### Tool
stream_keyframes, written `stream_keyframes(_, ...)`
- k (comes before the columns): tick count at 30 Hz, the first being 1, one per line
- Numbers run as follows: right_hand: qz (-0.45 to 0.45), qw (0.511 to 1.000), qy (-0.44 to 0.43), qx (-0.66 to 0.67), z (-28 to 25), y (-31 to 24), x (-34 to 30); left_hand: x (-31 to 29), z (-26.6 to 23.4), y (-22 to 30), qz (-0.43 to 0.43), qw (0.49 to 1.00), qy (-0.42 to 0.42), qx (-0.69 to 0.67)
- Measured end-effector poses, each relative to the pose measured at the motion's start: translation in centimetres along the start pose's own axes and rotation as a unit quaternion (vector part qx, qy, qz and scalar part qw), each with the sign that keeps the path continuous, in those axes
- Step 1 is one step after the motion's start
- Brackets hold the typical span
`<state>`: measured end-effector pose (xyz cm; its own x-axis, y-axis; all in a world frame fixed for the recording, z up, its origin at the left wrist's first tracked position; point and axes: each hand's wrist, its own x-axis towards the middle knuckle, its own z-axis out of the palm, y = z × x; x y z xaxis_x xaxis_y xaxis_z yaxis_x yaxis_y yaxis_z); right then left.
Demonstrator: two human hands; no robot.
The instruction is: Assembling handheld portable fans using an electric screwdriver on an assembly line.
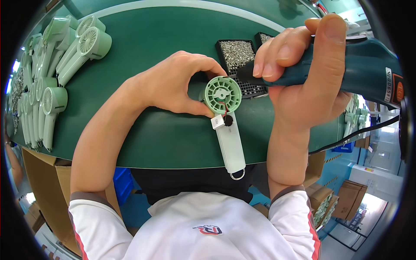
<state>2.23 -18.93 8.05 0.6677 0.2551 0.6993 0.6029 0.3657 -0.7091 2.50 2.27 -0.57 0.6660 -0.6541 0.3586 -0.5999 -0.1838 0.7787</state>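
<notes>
We have pale-green handheld fan (229,134) near middle of frame, round head (222,94) uppermost, handle (231,149) slanting down to metal ring (237,179). White block (217,121) and dark disc (228,121) sit where handle meets head. Our left hand (173,84) curls around head, gripping it. Our right hand (307,86) grips dark-teal power screwdriver (368,65), upper right; tip by head's upper rim, contact we cannot tell. Just beyond, black tray (252,89) holds small silvery parts (237,53). More green fans (55,100) lie on green counter (147,39), upper left.

Printed number strip (388,84) and orange badge (399,90) on the teal screwdriver (364,65), red-and-black logo (210,230) on the white shirt (186,212)
</notes>
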Motion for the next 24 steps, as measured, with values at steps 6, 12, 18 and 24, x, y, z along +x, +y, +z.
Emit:
stream_keyframes(6,0.108,0.976,0.111,-0.151,2.2,-2.0,-0.4,-0.2,-0.2,0.0,-0.015,1.000,-0.005,-0.005)
stream_keyframes(12,0.065,0.988,0.103,-0.090,1.6,-1.1,-0.3,0.1,-0.4,0.1,-0.015,1.000,-0.010,0.007)
stream_keyframes(18,0.024,0.995,0.091,-0.027,0.9,0.1,-0.5,-0.1,0.0,-0.4,0.005,1.000,0.001,0.012)
stream_keyframes(24,0.004,0.998,0.051,0.030,-0.9,-0.5,-0.7,-0.3,0.4,-0.3,0.021,1.000,-0.003,0.006)
